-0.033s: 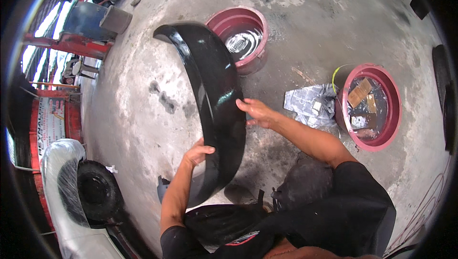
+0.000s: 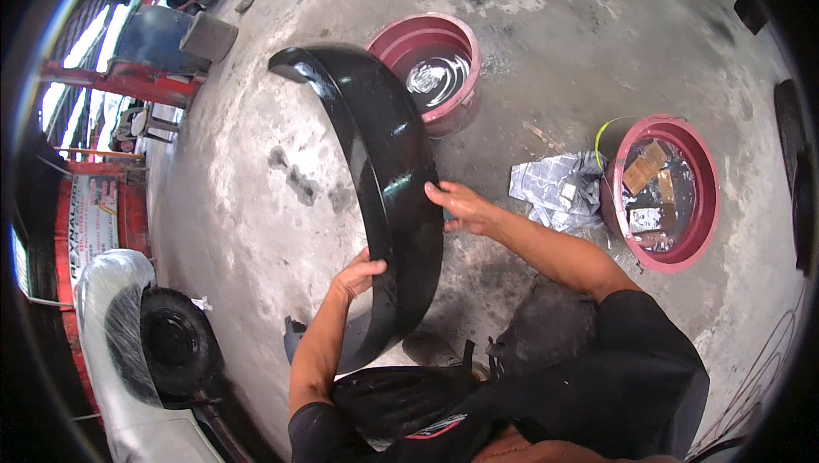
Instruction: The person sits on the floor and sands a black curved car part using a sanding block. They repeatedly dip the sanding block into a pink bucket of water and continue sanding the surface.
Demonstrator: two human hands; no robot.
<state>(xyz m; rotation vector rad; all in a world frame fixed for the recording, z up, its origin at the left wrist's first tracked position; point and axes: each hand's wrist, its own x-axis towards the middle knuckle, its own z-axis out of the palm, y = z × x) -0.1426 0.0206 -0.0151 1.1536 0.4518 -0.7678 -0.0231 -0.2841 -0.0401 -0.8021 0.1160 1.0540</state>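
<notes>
A long, glossy black curved panel that looks like a car's fender flare [image 2: 399, 164] is held up in front of me, its far end rising toward the upper left. My left hand [image 2: 360, 274] is closed round its inner edge near the lower part, thumb on the face. On the outer edge, my right hand [image 2: 461, 208] grips the panel, with some fingers hidden behind it. Partly covered by the panel's far end is a dark red tub [image 2: 474, 79] of water. The panel's lower end curls toward my lap.
At right, another red tub [image 2: 706, 198] holds water with brown and white blocks floating in it. Beside it lies crumpled grey sheeting [image 2: 550, 186] with a small pale block. A plastic-wrapped vehicle [image 2: 111, 309] with a black wheel stands at left. A blue drum [image 2: 153, 36] is farther back.
The fender flare has tilted a little, its far end shifting slightly left and down. Both hands keep their hold on it.
</notes>
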